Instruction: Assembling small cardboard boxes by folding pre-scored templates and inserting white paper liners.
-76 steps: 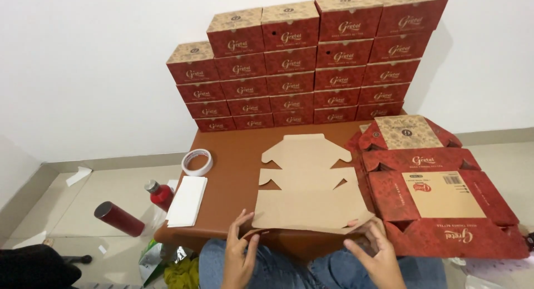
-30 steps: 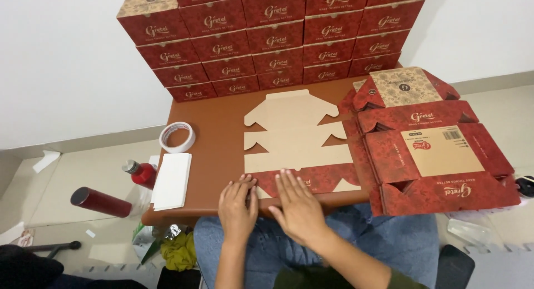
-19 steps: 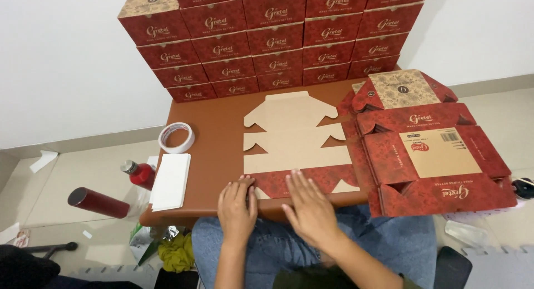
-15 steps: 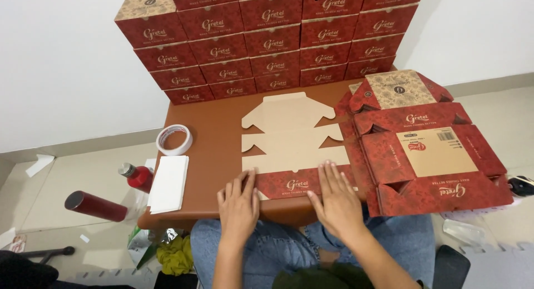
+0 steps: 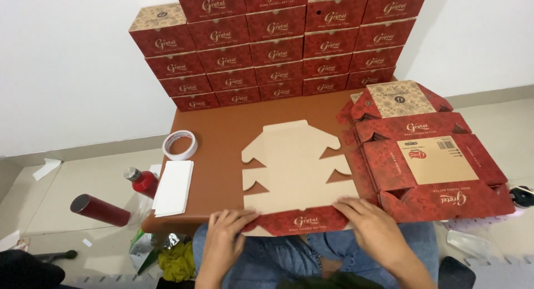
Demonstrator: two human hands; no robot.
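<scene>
Now folding step: left hand (image 5: 227,233) and right hand (image 5: 374,228), fingers flat and together, press red flap (image 5: 303,221) of box blank (image 5: 297,166) at 6 o'clock edge; next move likely needs firm crease.

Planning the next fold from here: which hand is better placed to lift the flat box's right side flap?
Right. The right hand already rests by the blank's right edge; the left hand holds the folded red flap opposite.

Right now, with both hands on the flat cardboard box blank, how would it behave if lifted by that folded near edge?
The flat cardboard box blank would probably be light, being one thin sheet. It would likely sag and hinge along its creases, since the near flap is already folded over under the left hand and right hand. It might slide easily on the smooth brown table.
</scene>
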